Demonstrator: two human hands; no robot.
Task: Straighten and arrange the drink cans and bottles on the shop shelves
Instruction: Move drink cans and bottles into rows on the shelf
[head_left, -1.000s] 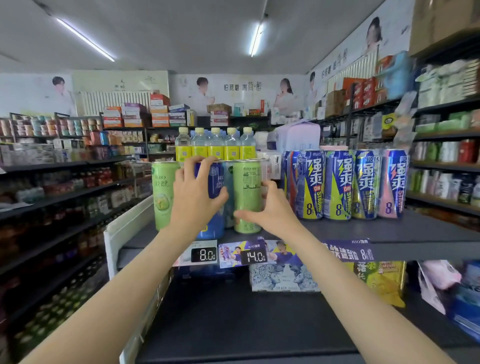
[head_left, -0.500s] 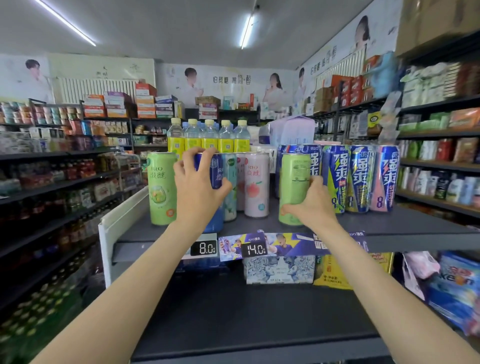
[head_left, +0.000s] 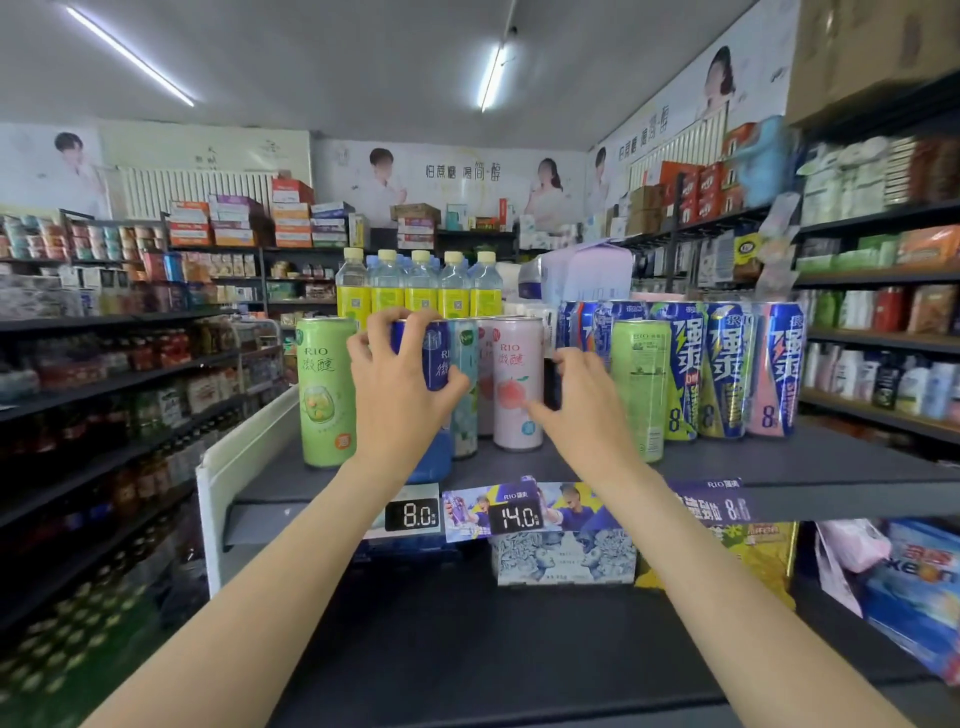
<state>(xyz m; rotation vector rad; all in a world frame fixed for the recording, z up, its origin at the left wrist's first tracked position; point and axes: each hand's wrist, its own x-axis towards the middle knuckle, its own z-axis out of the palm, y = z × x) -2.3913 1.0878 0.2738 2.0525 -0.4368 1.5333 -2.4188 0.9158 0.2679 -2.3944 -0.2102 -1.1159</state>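
On the shelf (head_left: 727, 462), a green can (head_left: 326, 392) stands left. The left hand (head_left: 402, 387) grips the blue can (head_left: 431, 358), fingers curled around it. The right hand (head_left: 582, 410), fingers loosely spread beside the pink can (head_left: 517, 384), has released the second green can (head_left: 640, 387).

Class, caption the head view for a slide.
Left hand grips a blue can; right hand reaches beside the pink can.

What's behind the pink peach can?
Behind the pink can stands another pink can, mostly hidden. Further back is a row of yellow bottles with pale caps. What else sits right behind it is covered.
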